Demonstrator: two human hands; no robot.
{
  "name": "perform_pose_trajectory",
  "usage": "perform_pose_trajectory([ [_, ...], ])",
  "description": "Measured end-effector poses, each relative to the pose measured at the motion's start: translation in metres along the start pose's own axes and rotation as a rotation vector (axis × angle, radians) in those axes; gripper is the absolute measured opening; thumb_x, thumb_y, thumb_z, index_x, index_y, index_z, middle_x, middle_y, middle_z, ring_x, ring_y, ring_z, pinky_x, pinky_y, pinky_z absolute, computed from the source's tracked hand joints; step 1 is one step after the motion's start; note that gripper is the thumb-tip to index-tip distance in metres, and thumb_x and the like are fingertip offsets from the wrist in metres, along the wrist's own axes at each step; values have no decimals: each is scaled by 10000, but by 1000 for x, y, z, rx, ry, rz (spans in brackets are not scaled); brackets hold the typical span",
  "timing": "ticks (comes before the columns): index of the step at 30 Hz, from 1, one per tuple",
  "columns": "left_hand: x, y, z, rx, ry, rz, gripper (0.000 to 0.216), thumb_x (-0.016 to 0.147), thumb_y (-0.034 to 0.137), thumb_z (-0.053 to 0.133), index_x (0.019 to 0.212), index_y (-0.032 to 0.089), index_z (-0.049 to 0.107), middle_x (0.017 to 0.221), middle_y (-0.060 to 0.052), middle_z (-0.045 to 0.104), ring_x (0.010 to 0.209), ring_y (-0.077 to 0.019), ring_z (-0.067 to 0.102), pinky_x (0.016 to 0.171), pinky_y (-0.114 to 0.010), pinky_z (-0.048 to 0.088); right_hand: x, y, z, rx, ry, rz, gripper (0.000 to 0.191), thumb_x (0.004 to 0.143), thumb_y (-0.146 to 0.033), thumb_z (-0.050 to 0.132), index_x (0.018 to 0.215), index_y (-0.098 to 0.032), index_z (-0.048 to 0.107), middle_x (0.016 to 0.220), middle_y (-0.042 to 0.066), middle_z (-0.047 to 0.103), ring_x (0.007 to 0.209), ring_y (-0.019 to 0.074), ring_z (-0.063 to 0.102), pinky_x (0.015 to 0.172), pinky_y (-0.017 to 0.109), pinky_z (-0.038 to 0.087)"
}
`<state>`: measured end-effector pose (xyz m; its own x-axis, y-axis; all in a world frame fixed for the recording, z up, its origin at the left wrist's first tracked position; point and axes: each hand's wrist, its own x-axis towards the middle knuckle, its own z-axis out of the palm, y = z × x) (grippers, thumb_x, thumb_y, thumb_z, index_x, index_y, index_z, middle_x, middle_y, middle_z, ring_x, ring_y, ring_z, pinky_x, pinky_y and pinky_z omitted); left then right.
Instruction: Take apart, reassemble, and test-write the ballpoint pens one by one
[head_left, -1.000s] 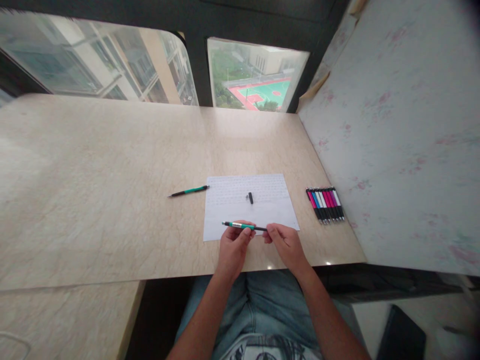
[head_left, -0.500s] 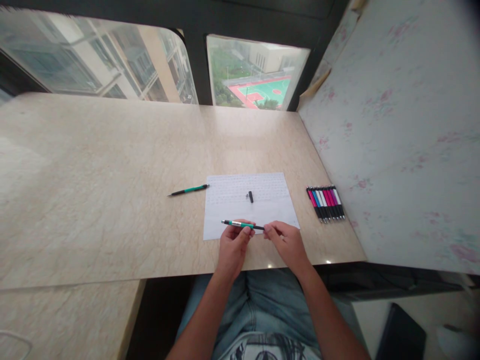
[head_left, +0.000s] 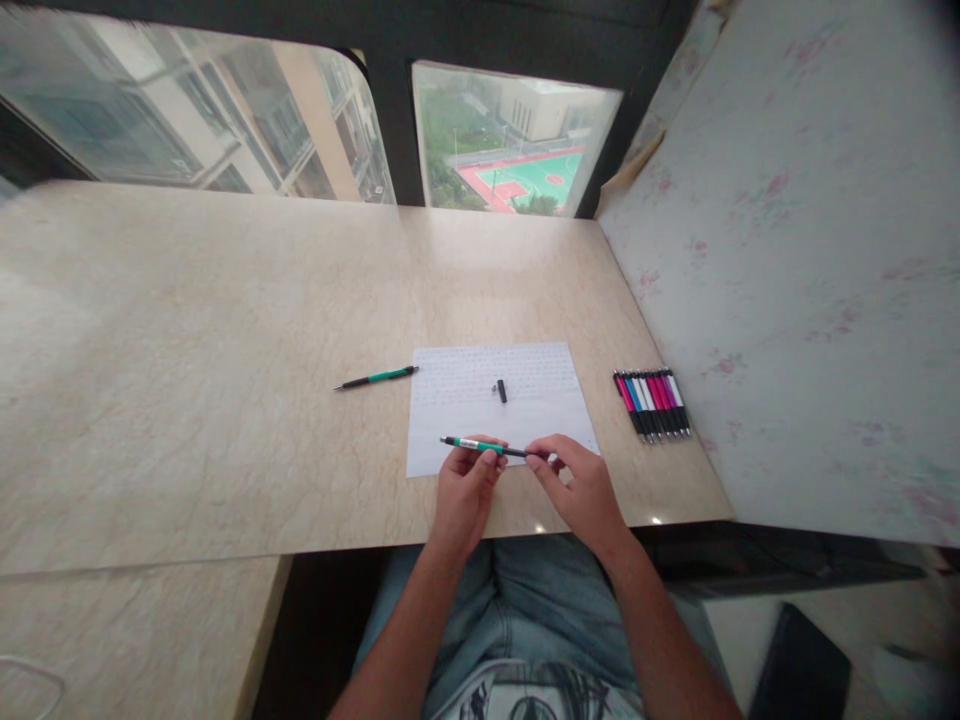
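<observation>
A green and black pen (head_left: pixel 491 448) lies level over the near edge of a written sheet of paper (head_left: pixel 450 410). Its green barrel is pinched by my left hand (head_left: pixel 466 490), thumb on top. My right hand (head_left: pixel 576 485) has thumb and index finger closed on the thin black end at the right. On the paper, beyond my hands, rests a short black tube-like pen part (head_left: pixel 502 391); a tiny piece beside it is too small to make out. Another green and black pen (head_left: pixel 376 378) lies to the left, its right end at the paper's edge.
A row of several pens (head_left: pixel 651 405) with pink, blue, white and purple barrels lies at the right, close to the flowered wall (head_left: pixel 810 280). Windows (head_left: pixel 517 140) stand behind the marble-patterned table (head_left: pixel 262 300). Its front edge runs just above my lap.
My right thumb and fingers have shifted slightly on the pen's black end, and the hand is a little more arched. The left hand keeps its hold; the pen has barely moved.
</observation>
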<state>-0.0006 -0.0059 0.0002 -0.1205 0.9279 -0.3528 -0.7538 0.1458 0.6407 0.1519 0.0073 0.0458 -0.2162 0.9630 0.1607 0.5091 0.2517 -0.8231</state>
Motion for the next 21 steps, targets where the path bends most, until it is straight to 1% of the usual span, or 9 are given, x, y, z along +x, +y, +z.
perform_pose_trajectory([
  [2,0,0,-1,-7,0,5,208,687,231,834,845,165,716,855,-47,733,708,-98,635,721,-222,518,0,-1,1,17,27,-26,111,890,-254,578,970,-205,638,924,63,691,825,187,639,652,280,514],
  [4,0,0,-1,-12,-6,6,201,696,222,828,853,165,717,862,-47,734,709,-93,636,725,-215,519,0,-1,2,17,40,-23,229,866,-262,612,1086,-198,616,1012,80,688,893,199,641,639,274,518],
  [5,0,1,-1,-14,-10,5,198,700,218,826,857,164,717,866,-47,734,709,-91,637,728,-213,520,0,-1,3,3,37,-10,242,871,-277,614,1099,-194,619,1019,84,692,896,202,643,636,275,517],
  [7,0,1,-1,-19,-11,3,199,699,213,827,858,162,717,869,-47,734,707,-89,637,736,-215,525,0,-1,3,-45,17,24,166,914,-310,570,988,-193,661,917,71,709,813,194,647,631,285,508],
  [9,0,1,-1,-22,-6,1,201,695,211,829,854,160,716,867,-48,735,703,-92,638,736,-223,532,1,-1,2,-79,7,30,224,949,-317,519,836,-199,674,789,52,703,711,179,633,626,293,499],
  [10,0,1,-1,-27,-3,1,200,695,211,829,852,161,715,866,-47,735,702,-92,639,732,-223,532,1,-2,1,-81,14,16,231,950,-312,519,818,-202,674,775,49,702,688,174,627,624,296,499],
  [14,1,2,-1,-55,5,-10,225,683,216,840,859,167,709,872,-44,733,714,-92,649,716,-208,524,2,-5,-4,-40,77,-80,106,912,-244,569,908,-216,672,874,53,710,720,169,627,638,296,518],
  [18,1,5,-2,-79,31,-29,251,667,239,853,857,167,704,869,-39,727,706,-87,650,696,-198,527,1,-9,-8,-28,99,-119,100,903,-214,566,899,-224,665,878,56,704,737,174,629,633,304,524],
  [21,0,6,-3,-115,42,-36,270,666,243,857,874,172,702,884,-31,725,687,-69,639,673,-177,523,0,-13,-12,-44,113,-125,89,900,-218,574,901,-225,663,851,48,698,694,166,613,634,311,523],
])
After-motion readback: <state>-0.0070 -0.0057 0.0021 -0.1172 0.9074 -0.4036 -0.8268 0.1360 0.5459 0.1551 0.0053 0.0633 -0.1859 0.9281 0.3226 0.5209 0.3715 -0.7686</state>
